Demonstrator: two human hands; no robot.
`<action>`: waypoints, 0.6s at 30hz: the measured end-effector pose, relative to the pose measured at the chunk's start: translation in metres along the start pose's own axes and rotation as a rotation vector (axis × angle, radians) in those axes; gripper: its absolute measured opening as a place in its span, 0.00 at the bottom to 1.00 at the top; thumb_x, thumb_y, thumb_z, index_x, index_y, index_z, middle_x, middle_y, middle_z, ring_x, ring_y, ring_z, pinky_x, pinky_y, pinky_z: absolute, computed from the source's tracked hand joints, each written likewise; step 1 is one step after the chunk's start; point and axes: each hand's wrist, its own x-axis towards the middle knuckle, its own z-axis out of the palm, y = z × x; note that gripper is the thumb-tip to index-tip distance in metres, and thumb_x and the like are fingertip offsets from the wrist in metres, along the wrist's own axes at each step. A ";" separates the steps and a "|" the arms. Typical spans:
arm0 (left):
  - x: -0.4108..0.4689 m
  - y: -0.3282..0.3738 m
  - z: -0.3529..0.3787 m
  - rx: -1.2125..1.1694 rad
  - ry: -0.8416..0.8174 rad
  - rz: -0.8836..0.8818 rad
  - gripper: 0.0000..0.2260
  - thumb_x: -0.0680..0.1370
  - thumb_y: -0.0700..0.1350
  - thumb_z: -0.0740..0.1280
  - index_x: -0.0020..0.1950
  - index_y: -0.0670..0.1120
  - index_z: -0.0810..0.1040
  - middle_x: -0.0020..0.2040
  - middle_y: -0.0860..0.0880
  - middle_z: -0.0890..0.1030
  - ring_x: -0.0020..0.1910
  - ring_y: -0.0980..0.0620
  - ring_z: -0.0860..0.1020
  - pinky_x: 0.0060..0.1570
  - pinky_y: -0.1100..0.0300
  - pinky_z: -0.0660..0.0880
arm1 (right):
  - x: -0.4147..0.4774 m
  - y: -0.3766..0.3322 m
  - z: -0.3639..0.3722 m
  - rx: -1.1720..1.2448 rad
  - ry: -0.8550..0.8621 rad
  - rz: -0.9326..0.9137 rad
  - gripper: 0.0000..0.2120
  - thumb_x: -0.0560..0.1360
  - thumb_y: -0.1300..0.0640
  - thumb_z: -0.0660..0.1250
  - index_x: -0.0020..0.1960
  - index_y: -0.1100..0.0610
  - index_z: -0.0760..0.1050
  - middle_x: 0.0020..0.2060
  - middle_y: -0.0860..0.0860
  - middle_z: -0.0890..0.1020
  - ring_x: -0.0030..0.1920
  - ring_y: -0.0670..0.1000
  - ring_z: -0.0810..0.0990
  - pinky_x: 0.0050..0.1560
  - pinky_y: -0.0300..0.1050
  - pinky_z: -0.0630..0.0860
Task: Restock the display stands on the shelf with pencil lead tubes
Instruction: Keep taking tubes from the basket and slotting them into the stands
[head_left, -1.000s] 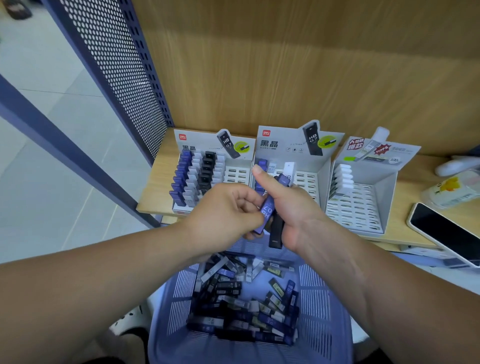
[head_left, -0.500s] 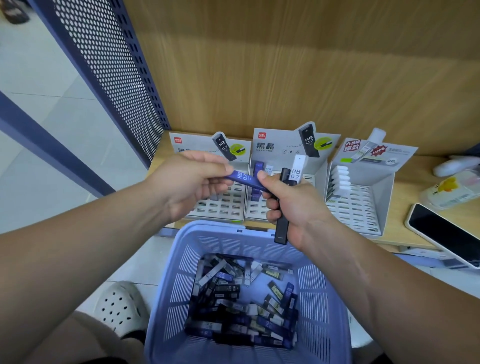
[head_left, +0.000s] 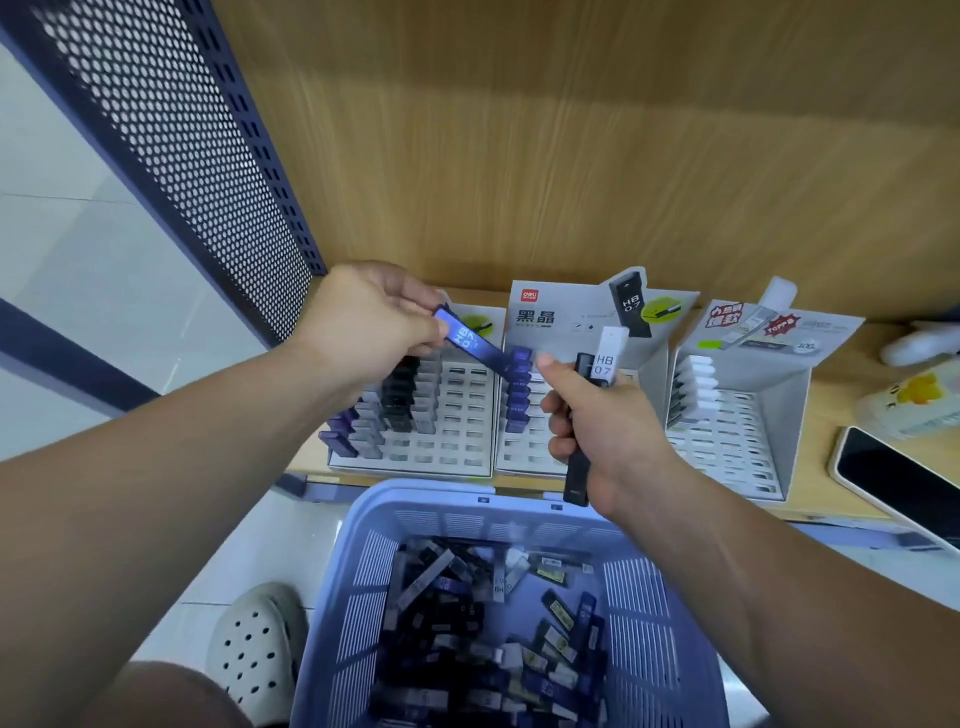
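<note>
1. A blue tube (head_left: 470, 340) is pinched at its upper end by the left hand (head_left: 363, 325); its long axis slants down-right toward the blue column of the middle stand (head_left: 524, 447).
2. A black tube (head_left: 577, 467) and a white tube (head_left: 609, 353) are clenched upright in the right hand (head_left: 605, 426).
3. The left hand is judged nearer the open slots.

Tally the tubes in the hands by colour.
Blue tube, left hand: 1
Black tube, right hand: 1
White tube, right hand: 1
Total: 3
</note>
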 end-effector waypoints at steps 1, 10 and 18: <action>0.008 -0.005 -0.003 0.111 0.020 0.050 0.08 0.70 0.33 0.76 0.44 0.44 0.83 0.40 0.44 0.85 0.37 0.49 0.84 0.43 0.58 0.82 | 0.002 0.000 -0.001 0.006 0.013 0.017 0.09 0.75 0.52 0.76 0.46 0.54 0.76 0.28 0.49 0.75 0.26 0.47 0.66 0.24 0.39 0.62; 0.032 -0.028 0.018 0.705 0.000 0.435 0.07 0.76 0.37 0.70 0.51 0.44 0.85 0.47 0.50 0.84 0.48 0.49 0.80 0.44 0.71 0.70 | 0.000 -0.005 -0.002 0.020 0.006 0.042 0.10 0.75 0.50 0.75 0.47 0.52 0.76 0.30 0.50 0.75 0.27 0.47 0.66 0.26 0.41 0.61; 0.047 -0.040 0.022 0.978 -0.109 0.630 0.06 0.72 0.35 0.69 0.44 0.40 0.85 0.47 0.41 0.83 0.46 0.39 0.80 0.46 0.48 0.77 | -0.002 -0.003 -0.006 0.037 -0.019 0.035 0.09 0.75 0.50 0.75 0.48 0.52 0.77 0.30 0.50 0.74 0.26 0.47 0.66 0.25 0.40 0.61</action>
